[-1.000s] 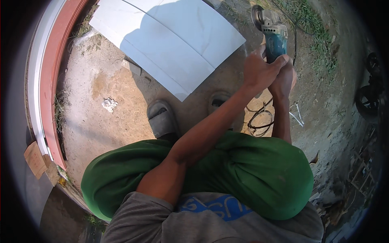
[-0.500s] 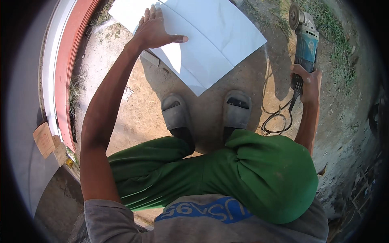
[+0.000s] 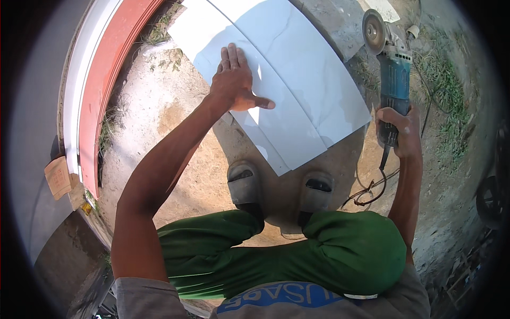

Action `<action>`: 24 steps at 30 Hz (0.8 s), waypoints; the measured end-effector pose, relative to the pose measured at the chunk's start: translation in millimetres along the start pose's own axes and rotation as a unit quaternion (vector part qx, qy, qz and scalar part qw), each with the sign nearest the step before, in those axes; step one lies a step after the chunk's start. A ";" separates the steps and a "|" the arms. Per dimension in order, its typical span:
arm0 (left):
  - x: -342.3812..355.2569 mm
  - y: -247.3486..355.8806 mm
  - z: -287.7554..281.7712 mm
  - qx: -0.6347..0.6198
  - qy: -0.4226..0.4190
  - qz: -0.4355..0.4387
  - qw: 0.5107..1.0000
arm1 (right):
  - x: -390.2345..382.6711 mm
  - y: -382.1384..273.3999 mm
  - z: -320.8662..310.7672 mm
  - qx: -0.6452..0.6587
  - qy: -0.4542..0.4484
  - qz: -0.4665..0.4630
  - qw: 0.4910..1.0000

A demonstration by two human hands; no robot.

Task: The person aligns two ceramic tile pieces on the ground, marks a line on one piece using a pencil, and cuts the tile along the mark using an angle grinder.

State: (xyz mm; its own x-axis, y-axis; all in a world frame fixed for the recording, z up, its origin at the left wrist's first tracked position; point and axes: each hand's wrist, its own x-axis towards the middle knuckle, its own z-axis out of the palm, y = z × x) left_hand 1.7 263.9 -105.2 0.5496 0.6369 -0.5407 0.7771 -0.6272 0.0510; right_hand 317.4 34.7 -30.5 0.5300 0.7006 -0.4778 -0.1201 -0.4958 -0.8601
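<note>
We look down on bare, sun-patched ground (image 3: 199,186), where a large white sheet (image 3: 303,69) lies in the middle of the scene, a long dark line running along it and one corner pointing near. At the near side, we see green trousers (image 3: 350,244) on a person who squats facing the sheet. A red-and-white frame (image 3: 114,64) curves along the left, while grass (image 3: 449,111) grows at the far right. A teal-and-black angle grinder (image 3: 394,80) stands out to the right of the sheet, clear of it, its head toward the far side. Grey sandals (image 3: 245,189) rest just short of the sheet's near corner. We see the left hand (image 3: 232,80) palm-down on the sheet's left part, thumb spread, grasping nothing. The right hand (image 3: 404,127) is wrapped around the grinder's near end. A cardboard piece (image 3: 57,178) sits far left, and from the grinder a dark cord (image 3: 382,164) trails near.
</note>
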 end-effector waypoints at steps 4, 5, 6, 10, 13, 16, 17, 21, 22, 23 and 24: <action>-0.6 -0.8 -4.2 -0.038 -0.011 -0.008 0.999 | 54.5 -26.6 46.7 0.000 -0.092 0.011 0.996; -1.0 -2.2 -3.5 -0.040 -0.007 -0.017 0.999 | 68.2 -31.7 62.7 -0.003 -0.126 0.016 0.992; -1.5 -4.0 -3.1 -0.056 -0.006 -0.024 0.998 | 80.9 -38.2 79.3 -0.005 -0.134 0.012 0.991; 0.7 -3.5 -2.5 -0.099 0.012 -0.041 0.994 | 129.8 -64.8 143.6 0.002 -0.217 0.003 0.976; 2.5 4.8 -11.6 -0.123 0.008 -0.046 0.991 | 173.3 -71.6 184.6 -0.003 -0.273 -0.014 0.962; -2.4 4.6 -20.9 -0.124 -0.017 -0.064 0.990 | 212.8 -79.2 233.9 -0.004 -0.324 -0.039 0.945; -2.4 6.1 -21.0 -0.126 -0.019 -0.065 0.990 | 223.1 -79.1 245.5 -0.011 -0.339 -0.044 0.940; -4.9 3.1 -22.2 -0.140 -0.011 -0.059 0.988 | 251.1 -75.5 284.9 -0.019 -0.347 -0.040 0.937; -5.0 3.4 -20.8 -0.152 -0.003 -0.054 0.987 | 254.6 -74.4 291.0 -0.035 -0.341 -0.031 0.939; -4.2 3.7 -19.7 -0.157 -0.004 -0.052 0.986 | 257.3 -72.4 294.9 -0.052 -0.336 -0.022 0.940; -3.1 4.2 -18.5 -0.164 -0.002 -0.050 0.985 | 259.7 -70.1 296.9 -0.056 -0.334 -0.019 0.941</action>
State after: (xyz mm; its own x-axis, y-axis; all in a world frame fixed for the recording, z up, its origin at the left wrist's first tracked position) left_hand 8.9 267.6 -87.7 0.4654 0.6860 -0.5593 0.8846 -0.3828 0.2664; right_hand 214.2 403.8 -147.3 -0.1185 0.8666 -0.4847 -0.0029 -0.4884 -0.8726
